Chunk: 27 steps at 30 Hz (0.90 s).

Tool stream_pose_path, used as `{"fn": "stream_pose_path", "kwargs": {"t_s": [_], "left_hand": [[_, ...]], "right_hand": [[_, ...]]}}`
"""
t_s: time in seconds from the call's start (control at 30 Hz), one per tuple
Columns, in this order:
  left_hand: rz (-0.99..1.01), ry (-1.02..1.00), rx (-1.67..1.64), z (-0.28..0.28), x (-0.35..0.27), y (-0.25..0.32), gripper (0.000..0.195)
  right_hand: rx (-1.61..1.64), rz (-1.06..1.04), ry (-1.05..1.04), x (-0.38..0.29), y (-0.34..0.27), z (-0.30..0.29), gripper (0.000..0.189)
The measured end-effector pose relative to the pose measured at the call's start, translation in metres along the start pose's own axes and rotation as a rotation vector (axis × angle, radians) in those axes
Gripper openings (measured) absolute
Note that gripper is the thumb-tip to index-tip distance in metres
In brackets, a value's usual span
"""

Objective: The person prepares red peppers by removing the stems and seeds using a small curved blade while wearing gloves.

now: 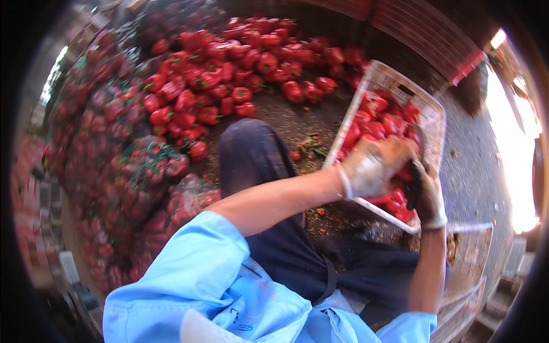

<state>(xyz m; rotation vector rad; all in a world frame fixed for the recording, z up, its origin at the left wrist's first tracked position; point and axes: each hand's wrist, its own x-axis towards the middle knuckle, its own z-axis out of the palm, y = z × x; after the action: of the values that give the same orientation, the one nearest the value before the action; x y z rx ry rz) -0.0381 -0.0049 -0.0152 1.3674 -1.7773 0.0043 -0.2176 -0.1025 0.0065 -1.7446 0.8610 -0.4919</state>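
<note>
My left hand (pixel 373 167), in a soiled pale glove, reaches across the near part of a white plastic crate (pixel 434 141). Its fingers are curled and blurred, so whether a pepper is in them cannot be made out. My right hand (pixel 431 197), also gloved, is close beside it at the crate's right side. A dark-handled tool with a curved grey blade, seemingly a knife (pixel 420 141), rises from the right hand's grip. Red bell peppers (pixel 373 128) lie in the crate beneath both hands; some look cut open.
A large heap of red bell peppers (pixel 240 64) spreads over the floor ahead. Green-tied mesh sacks of peppers (pixel 116 171) crowd the left. Trimmings (pixel 313 145) litter the floor near my knee (pixel 253 150). Another crate (pixel 469 253) stands at lower right.
</note>
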Motion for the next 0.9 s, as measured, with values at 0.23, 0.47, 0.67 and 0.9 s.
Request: {"fn": "stream_pose_path", "kwargs": {"t_s": [0.23,0.47,0.67,0.9], "left_hand": [[-0.183,0.040,-0.319,0.020,-0.012,-0.010,0.075],[-0.338,-0.131,-0.417,0.056,-0.023,-0.033,0.064],[-0.372,-0.208,-0.111,0.053,-0.027,-0.039,0.053],[-0.326,-0.226,-0.016,0.031,-0.017,-0.030,0.049]], "right_hand": [[0.173,0.336,0.021,0.006,0.020,-0.007,0.039],[0.038,0.098,-0.049,0.012,0.063,-0.013,0.030],[0.212,0.057,-0.040,0.003,-0.005,0.014,0.022],[0.255,0.221,-0.094,0.001,-0.040,0.014,0.029]]}}
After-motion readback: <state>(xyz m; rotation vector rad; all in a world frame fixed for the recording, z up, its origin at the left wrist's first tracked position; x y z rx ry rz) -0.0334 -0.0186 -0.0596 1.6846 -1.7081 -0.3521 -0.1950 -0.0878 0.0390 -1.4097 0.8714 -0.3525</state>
